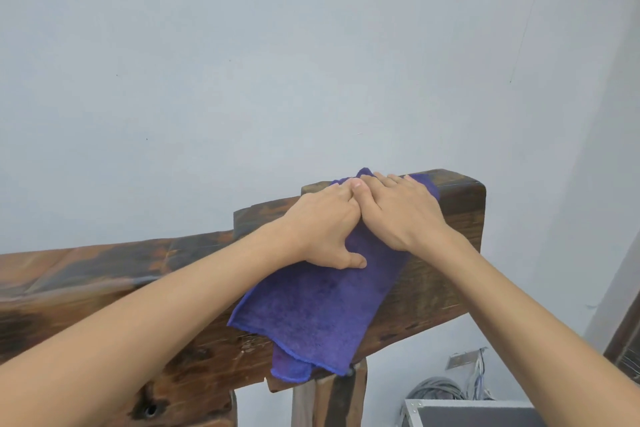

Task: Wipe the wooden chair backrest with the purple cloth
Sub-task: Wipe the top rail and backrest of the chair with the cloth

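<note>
cloth: purple cloth [322, 305] draped over the top edge of the wooden chair backrest [86, 288], near its right end, hanging down the near face.
left hand: left hand [323, 230] flat on the cloth, fingers straight over the top edge, thumb pressed on the front. Open palm, no pinch.
right hand: right hand [401, 211] just beside it, touching, same flat press on the cloth.
step: wiping the top rail, I'd judge.
how: keep both palms down, slide along the grain toward the left, let the hanging part trail over the face.
risk: cloth may bunch at the stepped notch.
hidden: backrest's rear face, fingertips beyond the edge, seat below.
background: cables [436, 392] bottom right, grey case [474, 414] cut off.
</note>
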The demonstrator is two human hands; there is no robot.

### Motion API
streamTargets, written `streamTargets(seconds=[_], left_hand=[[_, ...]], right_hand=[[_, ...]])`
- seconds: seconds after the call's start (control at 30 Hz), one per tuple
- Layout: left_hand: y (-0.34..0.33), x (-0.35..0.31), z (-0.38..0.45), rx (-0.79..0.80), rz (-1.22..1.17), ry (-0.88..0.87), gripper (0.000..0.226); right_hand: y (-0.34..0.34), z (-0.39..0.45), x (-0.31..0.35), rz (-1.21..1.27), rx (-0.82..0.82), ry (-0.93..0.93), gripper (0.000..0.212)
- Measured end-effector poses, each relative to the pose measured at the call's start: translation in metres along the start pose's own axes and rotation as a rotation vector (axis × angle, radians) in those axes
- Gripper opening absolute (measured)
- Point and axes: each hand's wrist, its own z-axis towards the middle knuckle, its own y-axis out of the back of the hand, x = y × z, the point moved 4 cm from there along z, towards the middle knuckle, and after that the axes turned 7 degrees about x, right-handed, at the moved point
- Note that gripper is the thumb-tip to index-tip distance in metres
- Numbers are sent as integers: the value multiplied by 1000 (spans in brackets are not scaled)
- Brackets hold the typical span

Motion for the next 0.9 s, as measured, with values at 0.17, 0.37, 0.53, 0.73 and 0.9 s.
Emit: streamTargets(seconds=[0.17, 0.37, 0.53, 0.73, 0.9], left_hand=[[0, 15, -23, -4, -30, 32, 100], [-2, 32, -53, -15, -36, 88, 107], [-5, 49, -80, 25, -43, 174, 112], [-8, 68, -109, 51, -102, 216, 120], [-20, 82, -145, 134, -164, 225, 148]], right_hand=[[-4, 7, 24, 30, 105, 59, 70], [-8, 8, 55, 65, 143, 120, 69], [-12, 13, 92, 67, 207, 164, 66], [-14, 14, 128, 59, 270, 231, 68], [-18, 10, 164, 39, 302, 265, 76]])
